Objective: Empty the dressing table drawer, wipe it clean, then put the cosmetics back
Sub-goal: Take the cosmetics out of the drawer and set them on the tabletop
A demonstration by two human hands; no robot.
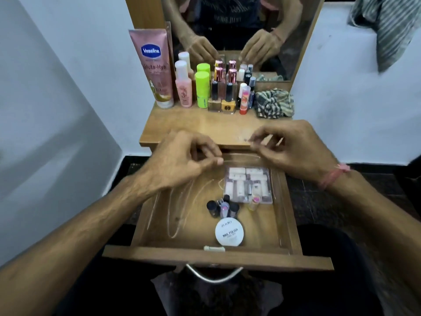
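**Drawer half emptied, both hands hovering over the back**

The drawer stands pulled right out over the person's lap, and a few cosmetics lie in it: a clear box of small white bottles at the back right, a cluster of little dark-capped bottles in the middle, a round white nail polish tub near the front, and a small pink-topped tube beside the box. Pale smears streak the bare wood on the left, so wiping looks undone.

The left hand and right hand hover above the drawer's back edge, fingers curled with fingertips pinched together; whether anything is held I cannot tell.

On the tabletop behind, against the mirror, stand a pink lotion tube, a pink spray bottle, a green-capped bottle and nail polishes, seemingly parked there while the drawer is cleared. A checked cloth waits to their right, handy for wiping.
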